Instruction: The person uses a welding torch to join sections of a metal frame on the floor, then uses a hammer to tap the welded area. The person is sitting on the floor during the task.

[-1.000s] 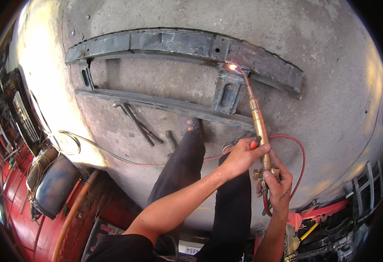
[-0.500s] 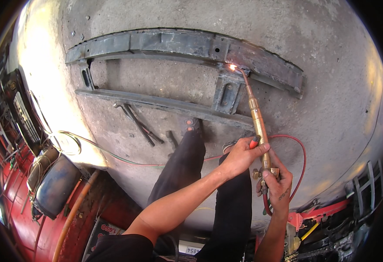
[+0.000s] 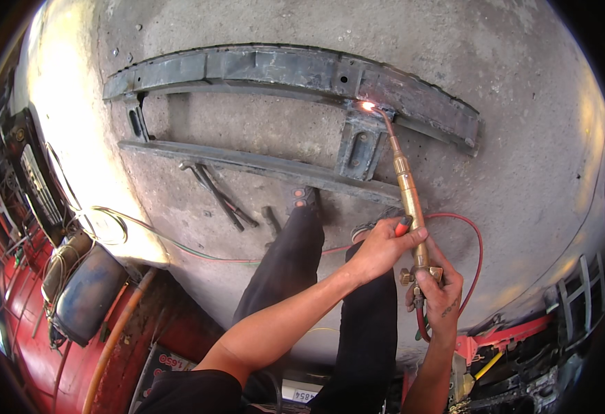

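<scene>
A brass gas torch (image 3: 411,193) slants up from my hands, its thin bent tip at a long dark metal bumper beam (image 3: 268,65). The bright flame (image 3: 368,106) burns where the beam meets an upright bracket (image 3: 359,148). My right hand (image 3: 442,293) is wrapped round the torch's lower end, by its valve knobs (image 3: 407,277). Higher up, my left hand (image 3: 384,247) is closed with its thumb against the barrel. Between its fingers sits a small orange-and-black object (image 3: 402,225), possibly a lighter; most of it is hidden.
A lower metal rail (image 3: 247,163) joins the brackets near my feet. Long-handled pliers or cutters (image 3: 213,195) and a hammer-like tool (image 3: 271,219) lie on the concrete. A red hose (image 3: 480,255) loops beside the torch. Red bodywork (image 3: 33,324) stands left, car parts (image 3: 523,372) lower right.
Almost nothing differs. The torch tip and flame stay at the same joint, the flame looking slightly different in shape. Both hands keep their hold.
</scene>
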{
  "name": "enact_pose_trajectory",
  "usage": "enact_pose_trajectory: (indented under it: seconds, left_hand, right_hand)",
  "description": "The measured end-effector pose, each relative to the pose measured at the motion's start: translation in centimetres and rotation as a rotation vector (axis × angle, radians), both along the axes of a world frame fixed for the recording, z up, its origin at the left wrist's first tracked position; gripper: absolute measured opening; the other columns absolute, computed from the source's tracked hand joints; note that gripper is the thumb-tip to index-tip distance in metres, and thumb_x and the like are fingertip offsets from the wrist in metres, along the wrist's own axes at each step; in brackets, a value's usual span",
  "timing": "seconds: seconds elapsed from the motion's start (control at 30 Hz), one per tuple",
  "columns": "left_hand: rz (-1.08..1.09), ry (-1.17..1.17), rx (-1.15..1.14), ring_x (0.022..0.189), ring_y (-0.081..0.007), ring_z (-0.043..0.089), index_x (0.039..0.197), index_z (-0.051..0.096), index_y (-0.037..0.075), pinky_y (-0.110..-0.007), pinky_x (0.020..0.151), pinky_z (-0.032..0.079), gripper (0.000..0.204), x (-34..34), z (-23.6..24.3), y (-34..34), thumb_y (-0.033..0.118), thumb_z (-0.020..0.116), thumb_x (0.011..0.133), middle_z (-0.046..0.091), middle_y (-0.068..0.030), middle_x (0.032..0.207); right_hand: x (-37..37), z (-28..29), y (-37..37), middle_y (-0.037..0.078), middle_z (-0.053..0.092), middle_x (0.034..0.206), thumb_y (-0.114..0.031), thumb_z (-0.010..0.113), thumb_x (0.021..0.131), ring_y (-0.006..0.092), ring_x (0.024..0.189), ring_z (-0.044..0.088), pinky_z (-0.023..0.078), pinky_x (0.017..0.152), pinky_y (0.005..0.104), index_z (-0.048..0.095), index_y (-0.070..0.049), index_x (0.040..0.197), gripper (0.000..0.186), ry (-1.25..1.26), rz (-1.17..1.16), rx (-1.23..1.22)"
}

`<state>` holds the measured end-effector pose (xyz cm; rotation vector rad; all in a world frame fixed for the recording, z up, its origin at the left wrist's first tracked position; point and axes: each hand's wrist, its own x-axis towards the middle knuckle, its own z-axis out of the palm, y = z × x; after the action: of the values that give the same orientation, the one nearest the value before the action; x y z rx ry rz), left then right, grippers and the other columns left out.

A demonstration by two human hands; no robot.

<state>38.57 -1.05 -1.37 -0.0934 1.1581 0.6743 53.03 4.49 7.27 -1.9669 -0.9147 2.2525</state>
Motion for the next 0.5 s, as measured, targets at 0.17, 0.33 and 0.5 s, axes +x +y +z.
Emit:
enact_pose_trajectory:
  seconds: [0.17,0.33,0.5]
  left_hand:
    - [-0.021,-0.012,-0.039,0.077,-0.0090,0.053,0.096,0.069,0.000,-0.031,0.072,0.047,0.034,-0.29,0.19,0.12,0.033,0.067,0.100,0.063,-0.0003,0.079]
    - [-0.058,-0.001,-0.058,0.076,-0.0093,0.053,0.095,0.068,0.000,-0.031,0.071,0.047,0.036,-0.19,-0.13,-0.06,0.035,0.067,0.100,0.062,-0.0007,0.078]
    - [-0.036,0.004,-0.050,0.076,-0.0105,0.054,0.094,0.068,-0.001,-0.032,0.071,0.047,0.038,-0.07,-0.35,-0.28,0.036,0.067,0.099,0.062,-0.0021,0.078]
  right_hand:
    - [-0.07,0.09,0.05,0.009,0.067,0.087,-0.004,0.060,0.093,0.0118,0.056,0.060,0.049,0.048,0.0256,0.050,-0.001,0.149,0.057,-0.003,0.012,0.006]
    - [-0.34,0.03,0.04,0.011,0.068,0.086,-0.002,0.058,0.092,0.0118,0.055,0.060,0.049,0.048,0.0255,0.049,-0.002,0.150,0.058,-0.022,0.010,0.001]
    - [-0.61,0.15,0.34,0.011,0.068,0.086,0.002,0.055,0.090,0.0126,0.055,0.060,0.050,0.049,0.0260,0.049,-0.004,0.150,0.061,-0.022,0.024,-0.013]
